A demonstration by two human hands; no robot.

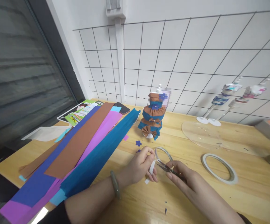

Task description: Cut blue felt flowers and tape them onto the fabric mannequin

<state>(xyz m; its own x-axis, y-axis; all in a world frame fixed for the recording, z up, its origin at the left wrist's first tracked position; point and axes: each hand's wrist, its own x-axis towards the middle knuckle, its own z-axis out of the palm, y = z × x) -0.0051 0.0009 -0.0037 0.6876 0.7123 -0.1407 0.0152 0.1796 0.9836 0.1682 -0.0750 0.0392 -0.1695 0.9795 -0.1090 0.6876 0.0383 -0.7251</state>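
In the lower middle of the frame, the left hand (141,163) held a narrow white strip (152,168); its thumb and forefinger were pressed together on it, and the lower end of the strip hung down along the other fingers. To the right of it, the right hand (191,180) had its fingers clamped on the dark scissors (169,170), whose blades pointed to the left, at the upper part of the strip. Whether the blades touched the strip, I could not tell. A thin ring-shaped roll (169,152) was just behind the hands, and a wider roll (234,178) lay flat on the wooden table (249,189) at the lower right. Near the centre of the frame there stood a small figure (154,115), wrapped in brown and teal layers with bows; a patch near its top was too blurred to read. In front of it lay a blue flower cutout (138,143). On the left side, long paper sheets in teal (95,161), brown (83,140), blue and violet overlapped each other, and a dark phone (123,108) lay beyond them. At the right, two white-based stands (202,120) leaned near the wall.
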